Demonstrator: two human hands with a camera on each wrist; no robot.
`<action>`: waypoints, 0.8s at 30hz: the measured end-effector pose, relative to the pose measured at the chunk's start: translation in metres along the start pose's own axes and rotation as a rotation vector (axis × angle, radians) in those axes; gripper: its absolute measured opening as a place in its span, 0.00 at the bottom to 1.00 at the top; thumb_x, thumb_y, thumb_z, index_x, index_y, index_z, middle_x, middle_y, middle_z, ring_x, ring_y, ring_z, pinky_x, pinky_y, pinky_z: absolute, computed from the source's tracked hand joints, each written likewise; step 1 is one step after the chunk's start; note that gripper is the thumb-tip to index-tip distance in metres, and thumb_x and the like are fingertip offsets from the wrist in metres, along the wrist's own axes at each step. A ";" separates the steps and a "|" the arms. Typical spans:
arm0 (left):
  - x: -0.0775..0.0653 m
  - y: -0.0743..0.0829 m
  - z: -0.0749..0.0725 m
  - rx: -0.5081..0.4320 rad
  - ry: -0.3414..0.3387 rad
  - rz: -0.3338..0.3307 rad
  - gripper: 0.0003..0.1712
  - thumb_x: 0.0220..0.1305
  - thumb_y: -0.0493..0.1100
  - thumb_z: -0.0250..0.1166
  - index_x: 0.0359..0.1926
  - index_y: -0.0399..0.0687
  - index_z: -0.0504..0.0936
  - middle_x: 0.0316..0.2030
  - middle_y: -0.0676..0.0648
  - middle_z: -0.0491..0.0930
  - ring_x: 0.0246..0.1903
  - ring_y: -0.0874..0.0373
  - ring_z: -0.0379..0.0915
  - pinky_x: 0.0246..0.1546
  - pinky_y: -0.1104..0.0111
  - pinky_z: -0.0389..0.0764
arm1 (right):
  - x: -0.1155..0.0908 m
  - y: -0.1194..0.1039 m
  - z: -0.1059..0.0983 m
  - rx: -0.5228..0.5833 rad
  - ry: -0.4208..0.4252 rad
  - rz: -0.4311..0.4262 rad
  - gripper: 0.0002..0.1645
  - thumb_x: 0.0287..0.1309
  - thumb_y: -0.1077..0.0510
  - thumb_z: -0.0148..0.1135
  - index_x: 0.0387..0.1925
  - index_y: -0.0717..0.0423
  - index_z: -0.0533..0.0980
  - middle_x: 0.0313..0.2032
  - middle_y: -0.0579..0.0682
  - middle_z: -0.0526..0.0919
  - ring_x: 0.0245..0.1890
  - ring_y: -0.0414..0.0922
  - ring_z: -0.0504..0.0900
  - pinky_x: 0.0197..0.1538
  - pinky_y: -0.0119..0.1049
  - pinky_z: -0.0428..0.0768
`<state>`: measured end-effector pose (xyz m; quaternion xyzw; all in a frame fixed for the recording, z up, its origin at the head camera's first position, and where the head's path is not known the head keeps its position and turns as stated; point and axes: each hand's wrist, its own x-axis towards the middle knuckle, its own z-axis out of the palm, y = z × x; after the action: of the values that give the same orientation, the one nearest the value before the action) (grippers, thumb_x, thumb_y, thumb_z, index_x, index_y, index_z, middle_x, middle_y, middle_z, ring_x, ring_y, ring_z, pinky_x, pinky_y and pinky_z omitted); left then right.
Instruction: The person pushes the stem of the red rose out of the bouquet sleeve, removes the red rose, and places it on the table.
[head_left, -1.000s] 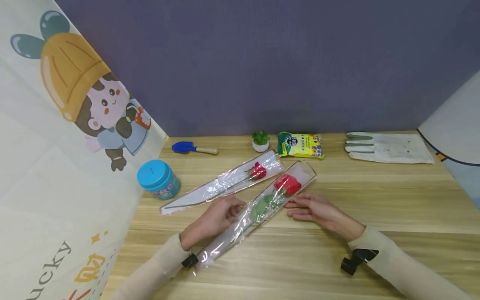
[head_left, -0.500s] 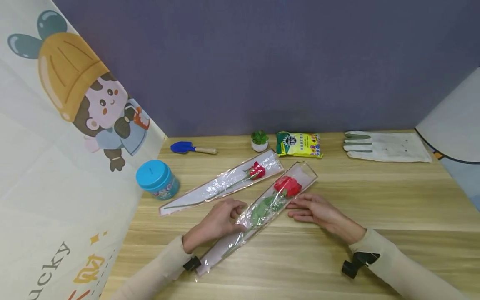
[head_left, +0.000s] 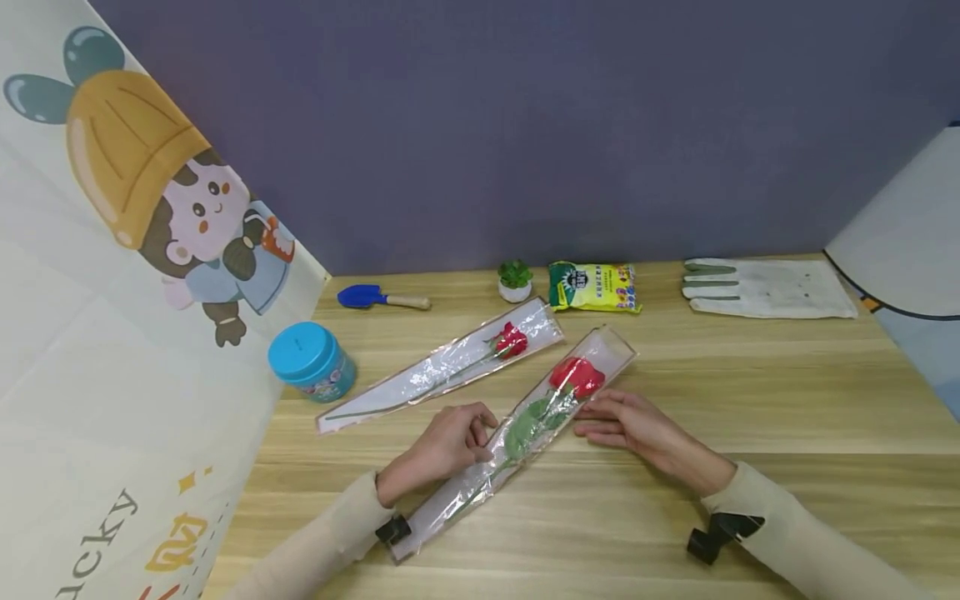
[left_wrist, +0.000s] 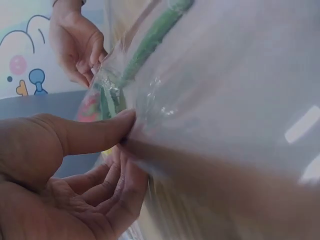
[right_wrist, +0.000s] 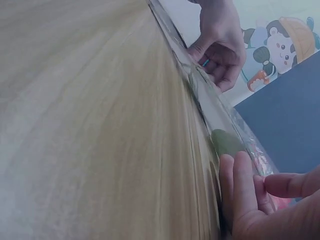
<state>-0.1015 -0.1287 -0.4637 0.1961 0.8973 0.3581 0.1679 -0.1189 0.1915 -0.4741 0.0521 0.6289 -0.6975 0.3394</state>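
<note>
A large red rose (head_left: pixel 576 377) with a green leaf and stem lies slantwise in a long clear plastic sleeve (head_left: pixel 438 510). My left hand (head_left: pixel 452 439) pinches the sleeve's left edge near its middle; in the left wrist view the thumb (left_wrist: pixel 95 134) presses on top, fingers below. My right hand (head_left: pixel 637 425) is at the sleeve's right edge, just below the bloom, thumb and a finger pinching the edge in the right wrist view while other fingers (right_wrist: pixel 243 185) stay straighter. Beyond the left hand lies a second sleeved rose (head_left: pixel 510 341), smaller, on the wooden table.
A blue-lidded tub (head_left: pixel 311 360) stands at the left. Along the back wall are a small blue trowel (head_left: pixel 362 296), a potted succulent (head_left: pixel 514 281), a yellow-green packet (head_left: pixel 595 287) and a white work glove (head_left: pixel 780 288). A printed cloth wall (head_left: pixel 90 350) borders the left side.
My left hand has shifted slightly right, and its thumb now shows on top of the sleeve. The sleeve's lower end has swung slightly toward me. My right hand has stayed almost still.
</note>
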 end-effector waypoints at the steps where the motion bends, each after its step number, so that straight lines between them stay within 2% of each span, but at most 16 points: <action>1: 0.000 0.000 0.000 -0.015 0.000 -0.001 0.22 0.53 0.29 0.77 0.50 0.37 0.83 0.30 0.48 0.85 0.27 0.63 0.77 0.30 0.77 0.82 | -0.001 0.000 0.000 -0.001 0.004 -0.010 0.28 0.82 0.57 0.44 0.72 0.71 0.59 0.67 0.68 0.76 0.52 0.44 0.89 0.59 0.39 0.87; 5: 0.003 0.000 0.002 -0.061 -0.011 0.018 0.18 0.57 0.30 0.74 0.49 0.39 0.84 0.30 0.49 0.85 0.27 0.65 0.78 0.30 0.77 0.83 | -0.006 -0.003 0.000 -0.018 0.035 -0.060 0.21 0.81 0.59 0.43 0.66 0.68 0.64 0.64 0.68 0.78 0.52 0.46 0.89 0.60 0.40 0.87; 8: 0.005 0.000 0.002 -0.103 -0.013 0.049 0.16 0.61 0.31 0.73 0.50 0.42 0.85 0.32 0.49 0.85 0.29 0.64 0.78 0.32 0.76 0.84 | -0.011 -0.008 0.000 -0.030 0.069 -0.114 0.17 0.81 0.58 0.44 0.61 0.64 0.67 0.58 0.60 0.82 0.51 0.45 0.89 0.59 0.41 0.87; 12: 0.009 0.003 0.001 -0.188 0.017 0.092 0.16 0.63 0.31 0.71 0.52 0.44 0.84 0.41 0.46 0.86 0.39 0.59 0.83 0.41 0.76 0.86 | -0.016 -0.016 0.001 -0.046 0.090 -0.219 0.17 0.81 0.55 0.47 0.62 0.60 0.65 0.53 0.50 0.84 0.49 0.44 0.91 0.58 0.45 0.88; 15: 0.012 0.007 0.002 -0.259 0.038 0.102 0.18 0.64 0.31 0.70 0.54 0.44 0.83 0.48 0.44 0.86 0.45 0.55 0.84 0.45 0.75 0.87 | -0.020 -0.024 0.005 -0.043 0.093 -0.289 0.16 0.81 0.56 0.49 0.61 0.56 0.62 0.50 0.46 0.85 0.47 0.43 0.91 0.57 0.45 0.88; 20: 0.018 0.017 0.004 -0.344 0.076 0.113 0.20 0.65 0.30 0.69 0.57 0.42 0.81 0.51 0.40 0.86 0.41 0.54 0.86 0.43 0.73 0.88 | -0.022 -0.035 0.009 -0.018 0.109 -0.370 0.18 0.77 0.60 0.55 0.60 0.51 0.61 0.46 0.42 0.87 0.44 0.41 0.91 0.54 0.37 0.89; 24: 0.025 0.025 0.006 -0.377 0.099 0.135 0.21 0.65 0.30 0.68 0.59 0.41 0.80 0.53 0.39 0.85 0.40 0.52 0.86 0.42 0.73 0.89 | -0.017 -0.039 0.012 -0.042 0.122 -0.436 0.23 0.74 0.63 0.59 0.62 0.48 0.62 0.45 0.40 0.88 0.44 0.40 0.91 0.54 0.37 0.89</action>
<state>-0.1144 -0.0969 -0.4540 0.2028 0.8065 0.5393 0.1329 -0.1228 0.1863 -0.4304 -0.0501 0.6591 -0.7366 0.1432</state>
